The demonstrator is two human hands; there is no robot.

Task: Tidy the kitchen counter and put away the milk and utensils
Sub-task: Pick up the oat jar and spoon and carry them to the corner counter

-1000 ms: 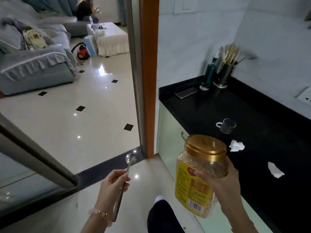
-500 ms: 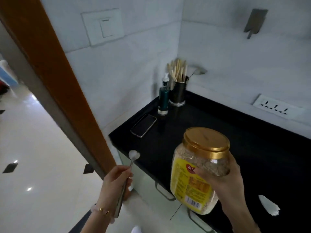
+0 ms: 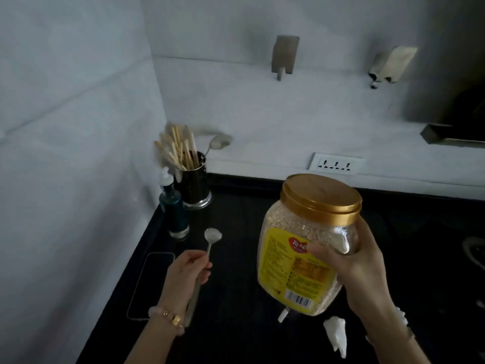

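Observation:
My left hand [image 3: 187,270] grips a metal spoon [image 3: 207,254] by its handle, bowl pointing up and away, above the black counter [image 3: 236,298]. My right hand [image 3: 359,274] holds a clear jar [image 3: 301,248] of pale grain with a gold lid and a yellow label, lifted over the counter and tilted. In the back left corner stands a metal utensil holder [image 3: 194,185] with several chopsticks and a spoon in it. A dark teal pump bottle [image 3: 174,208] stands right in front of it.
A phone [image 3: 149,285] lies flat near the counter's left edge by the white wall. Crumpled white tissues [image 3: 337,334] lie on the counter below the jar. A socket strip [image 3: 336,164] and two wall hooks sit on the back wall. A stove edge shows at the far right.
The view has swung right from the doorway and living room onto the counter corner. Both hands, with spoon and jar, now hang over the counter, closer to the utensil holder.

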